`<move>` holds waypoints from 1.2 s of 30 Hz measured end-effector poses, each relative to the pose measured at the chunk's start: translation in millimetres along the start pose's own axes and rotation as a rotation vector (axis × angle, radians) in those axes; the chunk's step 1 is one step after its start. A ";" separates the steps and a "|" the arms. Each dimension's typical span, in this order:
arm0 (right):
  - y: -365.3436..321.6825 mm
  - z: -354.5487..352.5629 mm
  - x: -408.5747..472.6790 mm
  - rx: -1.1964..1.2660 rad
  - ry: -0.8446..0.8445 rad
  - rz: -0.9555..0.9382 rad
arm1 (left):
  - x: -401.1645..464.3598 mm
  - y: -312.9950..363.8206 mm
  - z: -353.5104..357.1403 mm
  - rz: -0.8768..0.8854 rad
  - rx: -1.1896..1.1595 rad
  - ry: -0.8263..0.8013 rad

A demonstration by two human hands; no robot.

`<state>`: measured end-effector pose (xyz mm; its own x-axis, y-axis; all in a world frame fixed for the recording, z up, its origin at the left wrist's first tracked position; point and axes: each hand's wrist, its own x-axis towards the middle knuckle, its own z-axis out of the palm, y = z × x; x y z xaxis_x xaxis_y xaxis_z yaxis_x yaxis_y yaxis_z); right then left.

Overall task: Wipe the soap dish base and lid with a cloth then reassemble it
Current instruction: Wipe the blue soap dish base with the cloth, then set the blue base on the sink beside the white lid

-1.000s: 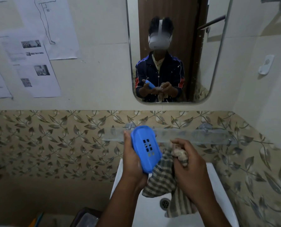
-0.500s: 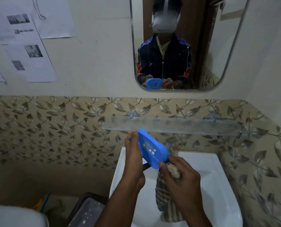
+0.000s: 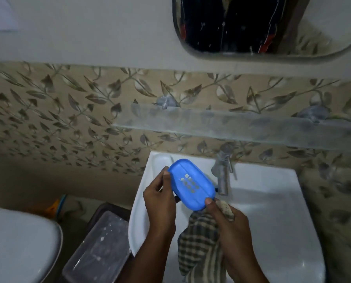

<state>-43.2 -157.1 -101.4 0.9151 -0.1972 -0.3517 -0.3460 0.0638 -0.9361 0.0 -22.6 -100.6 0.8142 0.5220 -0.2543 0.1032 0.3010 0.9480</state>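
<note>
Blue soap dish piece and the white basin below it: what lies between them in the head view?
Nothing solid shows there: the blue soap dish piece is held in the air over the basin, the checked cloth hanging beside it from the right hand.

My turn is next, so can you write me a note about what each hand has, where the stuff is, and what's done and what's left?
Left hand: grips the upper-left end of the blue soap dish piece, holding it over the white sink.
Right hand: bunches the checked cloth; its thumb touches the piece's lower end.
The holed side faces up. The dish's other part is not in view.
Done: cannot tell how much is wiped.
Left: probably finish wiping this piece, wipe the other, and fit them together.
</note>
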 end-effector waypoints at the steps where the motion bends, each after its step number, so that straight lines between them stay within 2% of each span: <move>1: 9.0 3.3 6.5 -0.008 -0.013 0.049 | 8.2 -9.7 1.5 -0.022 -0.002 -0.005; 4: 32.3 14.6 23.8 0.015 0.002 0.169 | 28.3 -32.2 9.0 -0.063 0.019 -0.010; 8: 45.0 26.9 53.2 0.178 0.040 0.315 | 42.8 -55.0 25.4 -0.085 0.073 -0.045; 14: 50.6 39.4 96.1 0.335 0.140 0.374 | 51.3 -89.8 33.8 -0.176 0.216 -0.199; 17: 62.6 44.1 113.5 0.380 0.195 0.393 | 52.6 -100.0 34.2 -0.288 0.184 -0.226; 20: 72.6 52.6 123.3 0.431 0.238 0.422 | 57.0 -106.8 34.8 -0.354 0.120 -0.192; 25: 75.3 63.1 127.4 0.525 0.269 0.430 | 65.2 -119.0 35.0 -0.363 0.033 -0.089; 29: 76.0 65.4 131.5 0.449 0.296 0.399 | 69.1 -124.4 33.3 -0.391 -0.040 -0.017; 36: 75.8 71.4 136.3 0.433 0.320 0.373 | 71.0 -120.9 34.3 -0.364 0.010 0.005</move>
<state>70.1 -109.3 -221.0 0.6199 -0.3624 -0.6960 -0.4524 0.5596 -0.6943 65.0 -49.3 -226.7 0.7205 0.3859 -0.5762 0.3910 0.4602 0.7971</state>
